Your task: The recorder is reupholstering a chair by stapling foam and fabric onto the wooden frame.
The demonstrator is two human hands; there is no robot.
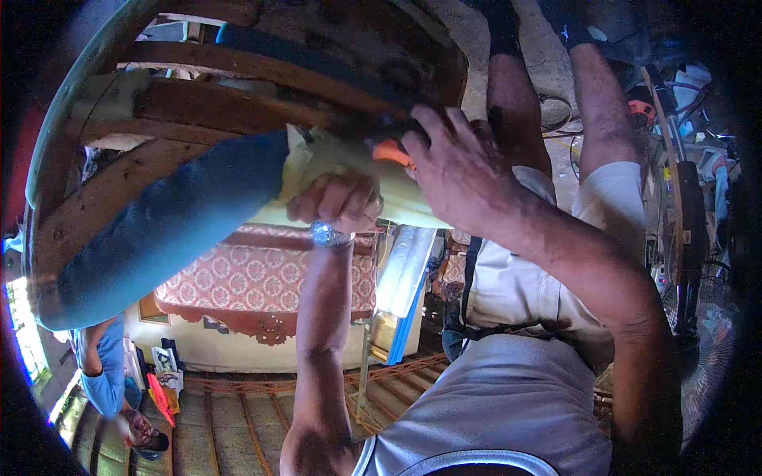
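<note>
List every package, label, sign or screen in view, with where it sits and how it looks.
No screen or clear label shows.
Small printed cards or packets: lower left, by the pale wall, white with dark pictures.
Flat red packet: just below them, leaning; too small to tell more.

daylight from the lower left, shaded upper parts, strong fisheye bending, dark vignetted corners, slight softness

two hands (341, 202) — one wristwatch (329, 235), one orange-handled tool (391, 152)
</note>
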